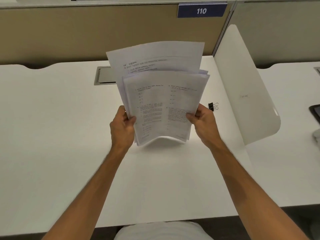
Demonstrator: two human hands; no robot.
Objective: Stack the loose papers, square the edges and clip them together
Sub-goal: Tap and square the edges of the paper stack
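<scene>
A stack of printed white papers (pixel 161 94) stands nearly upright above the white desk (pixel 60 127), its lower edge bowed just over the surface. The sheets are uneven: several rear sheets stick up higher than the front ones. My left hand (pixel 122 126) grips the stack's left edge and my right hand (pixel 202 122) grips its right edge, thumbs on the front page. A black binder clip (pixel 212 106) lies on the desk just right of my right hand, untouched.
A white curved divider panel (pixel 245 94) stands at the right of the desk. A grey cable hatch (pixel 103 76) sits behind the papers. A tan partition with a blue "110" sign (pixel 201 10) runs along the back. A dark device (pixel 316 113) lies at the far right.
</scene>
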